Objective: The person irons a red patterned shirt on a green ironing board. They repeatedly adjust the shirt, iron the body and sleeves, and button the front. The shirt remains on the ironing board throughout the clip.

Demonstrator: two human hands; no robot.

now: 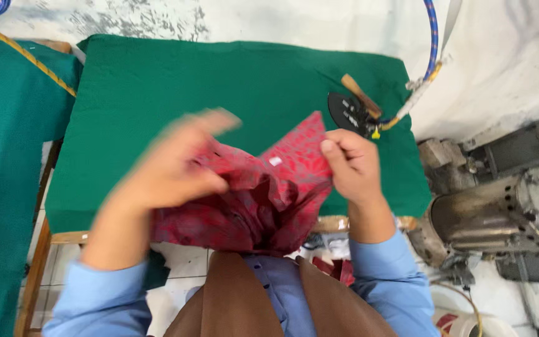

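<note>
Starting at nine o'clock, a second green-covered surface (1, 187) is seen beside the padded green table (157, 93), with a gap between them. The left hand (169, 168) is blurred by motion; it is laid over the upper left part of the red patterned garment (263, 200), its fingers curled against the cloth, though whether a fold is truly pinched there cannot be told. The garment is bunched at the near edge of the table, at six o'clock, partly hanging off toward the body, and its long axis runs from the lower left up to a raised corner at about one o'clock. That corner is gripped firmly by the right hand (350, 165), thumb and fingers closed on the fabric's edge. The bulk of the cloth therefore lies toward seven o'clock from the right grip, directly under the left hand, which is the nearer one. At two o'clock, a dark iron (347, 112) with a wooden handle is rested on the table, and a metal machine (500, 206) is seen at three o'clock.
</note>
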